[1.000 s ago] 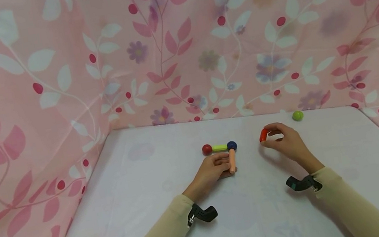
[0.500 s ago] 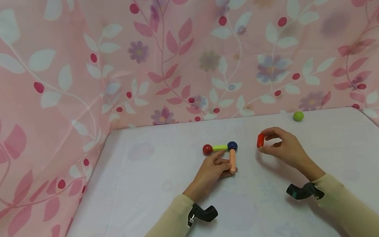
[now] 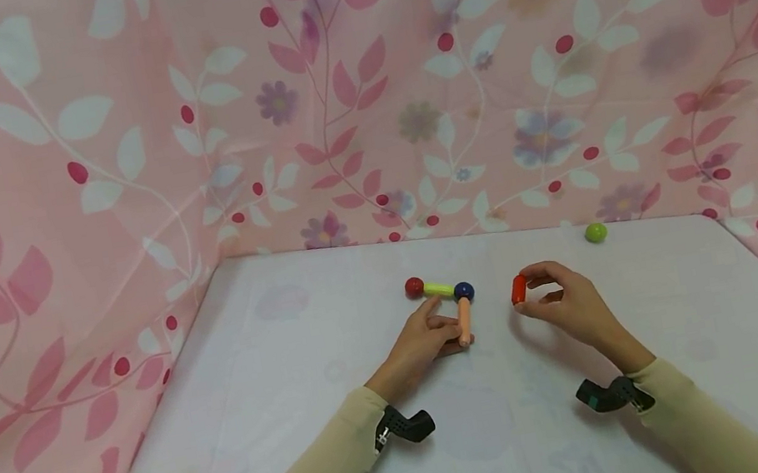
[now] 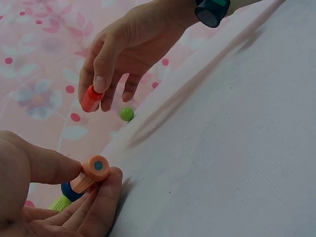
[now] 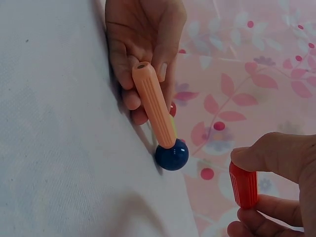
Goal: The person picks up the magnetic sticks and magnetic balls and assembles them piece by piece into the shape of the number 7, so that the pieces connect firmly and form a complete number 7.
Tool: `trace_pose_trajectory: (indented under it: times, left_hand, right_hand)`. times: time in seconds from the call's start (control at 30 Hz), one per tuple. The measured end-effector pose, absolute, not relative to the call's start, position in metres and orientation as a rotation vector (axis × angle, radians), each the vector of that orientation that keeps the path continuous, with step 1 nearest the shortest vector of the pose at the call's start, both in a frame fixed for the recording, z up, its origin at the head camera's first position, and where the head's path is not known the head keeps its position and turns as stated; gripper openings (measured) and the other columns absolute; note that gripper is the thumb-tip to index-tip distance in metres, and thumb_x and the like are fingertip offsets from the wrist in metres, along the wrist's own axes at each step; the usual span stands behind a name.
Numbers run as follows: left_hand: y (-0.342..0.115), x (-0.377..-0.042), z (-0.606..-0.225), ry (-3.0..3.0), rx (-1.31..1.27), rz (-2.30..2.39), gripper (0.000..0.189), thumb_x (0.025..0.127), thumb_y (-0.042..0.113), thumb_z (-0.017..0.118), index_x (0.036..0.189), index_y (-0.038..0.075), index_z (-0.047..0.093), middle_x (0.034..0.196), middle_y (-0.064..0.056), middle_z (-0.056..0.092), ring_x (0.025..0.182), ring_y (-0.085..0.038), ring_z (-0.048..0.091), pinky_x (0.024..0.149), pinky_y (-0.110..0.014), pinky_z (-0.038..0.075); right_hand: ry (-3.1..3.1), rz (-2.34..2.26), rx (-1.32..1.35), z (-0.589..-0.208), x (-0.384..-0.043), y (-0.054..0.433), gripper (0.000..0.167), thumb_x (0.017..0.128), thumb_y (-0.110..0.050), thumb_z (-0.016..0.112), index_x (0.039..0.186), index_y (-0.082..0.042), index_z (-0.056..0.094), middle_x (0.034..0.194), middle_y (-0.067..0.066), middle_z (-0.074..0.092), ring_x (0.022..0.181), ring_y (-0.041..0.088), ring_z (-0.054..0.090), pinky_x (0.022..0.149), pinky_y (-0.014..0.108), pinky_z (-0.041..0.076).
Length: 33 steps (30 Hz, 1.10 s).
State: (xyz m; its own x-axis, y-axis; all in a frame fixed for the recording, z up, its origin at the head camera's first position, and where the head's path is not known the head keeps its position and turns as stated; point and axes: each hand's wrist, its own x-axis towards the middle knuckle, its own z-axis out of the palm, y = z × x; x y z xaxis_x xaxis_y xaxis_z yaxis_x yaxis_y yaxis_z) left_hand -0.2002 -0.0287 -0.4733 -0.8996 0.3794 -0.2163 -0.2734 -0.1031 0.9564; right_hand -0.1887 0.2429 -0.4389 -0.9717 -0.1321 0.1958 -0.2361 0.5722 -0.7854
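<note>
My left hand (image 3: 417, 348) pinches an orange magnetic rod (image 5: 154, 106) between thumb and fingers. The rod's far end joins a dark blue ball (image 5: 172, 155). From that ball a yellow-green rod (image 3: 439, 290) runs left to a red ball (image 3: 414, 288). In the right wrist view the red ball is mostly hidden behind the left hand. To the right, my right hand (image 3: 574, 305) holds a short red magnetic rod (image 5: 244, 185) by its ends, thumb against fingers. This rod is held above the table, apart from the joined pieces.
A green ball (image 3: 596, 232) lies near the back edge of the white-covered table (image 3: 290, 421), beyond the right hand. A pink floral curtain (image 3: 353, 89) rises behind the table and along its left side. Each wrist wears a black camera mount.
My right hand has moved left and toward me with the red rod. The red ball and yellow-green rod have swung slightly away from me about the blue ball, while the left hand stays nearly still.
</note>
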Motion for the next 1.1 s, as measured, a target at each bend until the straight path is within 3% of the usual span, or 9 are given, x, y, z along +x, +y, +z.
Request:
trace_pose_trajectory:
  times: [0.13, 0.4, 0.53, 1.1]
  left_hand:
    - [-0.029, -0.200, -0.474, 1.763, 0.115, 2.044, 0.075, 0.100, -0.003, 0.064, 0.164, 0.007, 0.026, 0.114, -0.018, 0.066, 0.098, -0.029, 0.074, 0.087, -0.038, 0.060]
    - [-0.029, -0.200, -0.474, 1.789, 0.173, 2.037, 0.059, 0.100, -0.003, 0.064, 0.155, 0.010, 0.044, 0.110, -0.017, 0.066, 0.097, -0.030, 0.074, 0.086, -0.040, 0.060]
    - [-0.029, -0.200, -0.473, 1.818, 0.198, 2.018, 0.057, 0.101, -0.001, 0.065, 0.154, 0.010, 0.047, 0.110, -0.016, 0.067, 0.097, -0.029, 0.074, 0.087, -0.039, 0.060]
    - [-0.026, -0.200, -0.478, 1.822, 0.214, 2.043, 0.055, 0.102, -0.002, 0.064, 0.153, 0.009, 0.049, 0.109, -0.014, 0.070, 0.098, -0.027, 0.074, 0.086, -0.037, 0.060]
  right_hand:
    - [-2.681, 1.375, 0.338, -0.439, -0.186, 0.240, 0.052, 0.089, -0.021, 0.086, 0.131, -0.003, 0.062, 0.122, 0.015, 0.065, 0.115, 0.036, 0.059, 0.087, 0.025, 0.054]
    - [-2.683, 1.398, 0.405, -0.445, -0.181, 0.229, 0.050, 0.089, -0.021, 0.085, 0.130, -0.003, 0.062, 0.122, 0.013, 0.065, 0.115, 0.034, 0.059, 0.091, 0.043, 0.056]
    - [-2.678, 1.391, 0.435, -0.446, -0.178, 0.223, 0.050, 0.088, -0.020, 0.086, 0.130, -0.004, 0.062, 0.122, 0.012, 0.066, 0.115, 0.033, 0.059, 0.091, 0.049, 0.055]
    - [-2.623, 1.428, 0.516, -0.445, -0.163, 0.213, 0.049, 0.087, -0.016, 0.087, 0.128, -0.006, 0.064, 0.120, 0.008, 0.066, 0.112, 0.031, 0.060, 0.089, 0.051, 0.056]
